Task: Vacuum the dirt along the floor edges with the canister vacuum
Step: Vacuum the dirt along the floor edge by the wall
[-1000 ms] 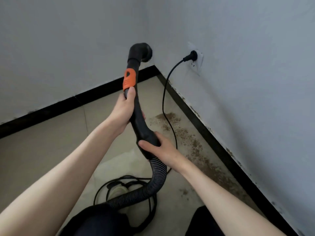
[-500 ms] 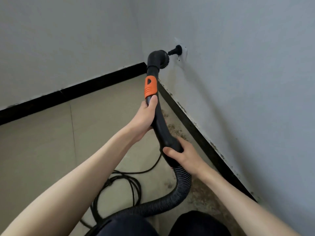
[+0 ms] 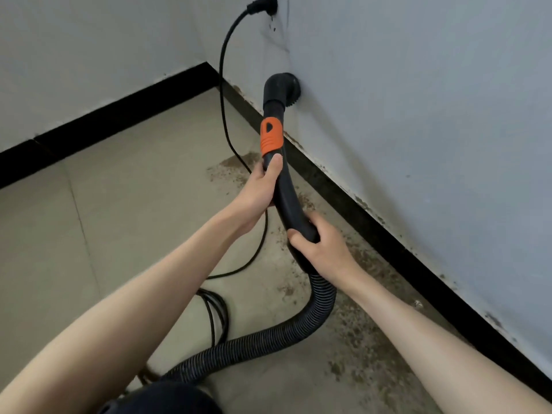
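- Power cord (image 3: 222, 94) drops from the plug (image 3: 260, 4) at the top of the right wall (image 3: 418, 115), runs down past the floor's far corner, crosses the floor (image 3: 104, 219) under your left forearm and ends in loose loops near the bottom edge of the view. It lies just left of the wand, between the wand and the open floor.
- Black baseboard (image 3: 373, 231) edges both walls; the stretch along the right wall is spotted with grime.
- Dirt (image 3: 352, 324): brown scatter along the floor's right edge, from near the corner down toward you, in several patches; thickest below your right forearm.
- One vacuum wand (image 3: 283, 198), black and curved, with one orange collar (image 3: 271, 135). Long axis runs from your right hand up and away toward the right wall, lifted clear of the floor.
- One round nozzle head (image 3: 282, 89) at the wand's far end, facing right, at or against the right wall above the baseboard; contact can't be confirmed.
- One ribbed hose (image 3: 268, 342) leaves the wand's lower end, bends down and left across the floor to a dark rounded body (image 3: 161, 398) at the bottom edge, cut off by the frame.
- Your left hand (image 3: 263, 186) wraps the wand just below the orange collar, thumb lying up the tube.
- Your right hand (image 3: 322, 249) is wrapped around the wand's lower end, just above the hose.
- Two hands, both on the wand.
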`<state>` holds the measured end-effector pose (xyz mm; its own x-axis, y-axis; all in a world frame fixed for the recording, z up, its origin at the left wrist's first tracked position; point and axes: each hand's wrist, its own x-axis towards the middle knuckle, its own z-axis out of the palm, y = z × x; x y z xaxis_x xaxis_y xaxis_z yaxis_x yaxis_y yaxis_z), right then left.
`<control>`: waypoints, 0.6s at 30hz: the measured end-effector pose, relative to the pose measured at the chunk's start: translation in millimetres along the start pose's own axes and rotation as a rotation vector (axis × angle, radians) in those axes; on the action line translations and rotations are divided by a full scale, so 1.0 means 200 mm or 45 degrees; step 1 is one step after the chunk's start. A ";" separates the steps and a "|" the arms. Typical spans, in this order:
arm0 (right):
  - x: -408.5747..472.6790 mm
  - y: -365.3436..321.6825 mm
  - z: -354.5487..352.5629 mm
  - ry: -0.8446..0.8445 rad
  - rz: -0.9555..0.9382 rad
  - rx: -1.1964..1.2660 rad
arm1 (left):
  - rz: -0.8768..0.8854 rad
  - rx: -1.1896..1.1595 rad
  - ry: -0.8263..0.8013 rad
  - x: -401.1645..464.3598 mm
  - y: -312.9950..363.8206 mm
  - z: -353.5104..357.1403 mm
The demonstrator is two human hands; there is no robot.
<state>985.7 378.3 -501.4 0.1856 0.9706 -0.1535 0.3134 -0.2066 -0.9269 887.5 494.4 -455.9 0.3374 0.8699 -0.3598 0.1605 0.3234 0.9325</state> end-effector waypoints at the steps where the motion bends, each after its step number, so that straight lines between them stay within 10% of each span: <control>1: 0.00 0.00 0.02 0.026 -0.003 -0.015 | 0.039 0.033 -0.033 0.00 -0.01 -0.03; 18: 0.17 -0.03 0.18 0.113 0.017 -0.316 | -0.111 -0.231 -0.133 0.04 -0.09 -0.20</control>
<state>955.8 417.4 -513.8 0.2689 0.9552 -0.1239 0.5274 -0.2537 -0.8108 850.8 510.8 -474.7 0.4250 0.7955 -0.4319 0.0272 0.4657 0.8845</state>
